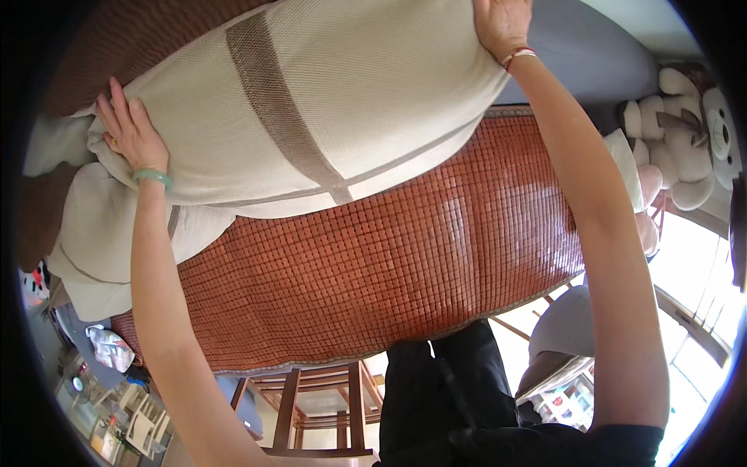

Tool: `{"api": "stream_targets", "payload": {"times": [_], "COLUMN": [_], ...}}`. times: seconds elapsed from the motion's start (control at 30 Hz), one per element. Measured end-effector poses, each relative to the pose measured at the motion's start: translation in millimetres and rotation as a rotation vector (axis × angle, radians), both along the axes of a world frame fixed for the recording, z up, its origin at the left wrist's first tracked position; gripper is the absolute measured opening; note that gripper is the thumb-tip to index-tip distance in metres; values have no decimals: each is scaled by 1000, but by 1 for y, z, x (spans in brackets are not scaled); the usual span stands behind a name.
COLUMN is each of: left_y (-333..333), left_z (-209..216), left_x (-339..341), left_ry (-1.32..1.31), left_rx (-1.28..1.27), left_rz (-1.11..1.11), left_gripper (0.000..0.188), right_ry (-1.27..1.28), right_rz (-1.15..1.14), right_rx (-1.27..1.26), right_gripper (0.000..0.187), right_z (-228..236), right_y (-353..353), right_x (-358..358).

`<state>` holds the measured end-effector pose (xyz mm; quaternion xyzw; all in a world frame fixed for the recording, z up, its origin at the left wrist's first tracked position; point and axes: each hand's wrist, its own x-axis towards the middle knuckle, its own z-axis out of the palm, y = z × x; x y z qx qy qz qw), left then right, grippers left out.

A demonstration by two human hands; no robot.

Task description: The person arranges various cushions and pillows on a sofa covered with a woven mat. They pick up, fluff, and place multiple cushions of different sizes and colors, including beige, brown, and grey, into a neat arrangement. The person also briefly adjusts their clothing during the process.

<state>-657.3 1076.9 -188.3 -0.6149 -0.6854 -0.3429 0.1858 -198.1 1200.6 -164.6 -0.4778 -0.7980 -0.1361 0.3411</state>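
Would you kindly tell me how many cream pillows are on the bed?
2. One large pillow lies across the mat under both hands; a second pillow sits below it at the left, partly covered. Others may be hidden.

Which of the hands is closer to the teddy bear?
Right. The right hand rests on the cream pillow, nearer the teddy bear; the left hand is at the pillow's far end.
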Motion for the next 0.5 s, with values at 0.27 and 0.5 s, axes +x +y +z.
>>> {"api": "stream_targets", "payload": {"times": [0.27, 0.5], "left_y": [-87, -192], "left_z": [45, -4], "left_x": [-55, 230], "left_ry": [230, -766], "left_rx": [-48, -171], "left_rz": [1, -88], "left_gripper": [46, 55], "right_ry": [-36, 847], "right_rz": [-166, -307], "right_rx": [-17, -458], "right_gripper": [50, 50], "right_z": [36, -21], "right_y": [-58, -251], "right_x": [38, 164]}}
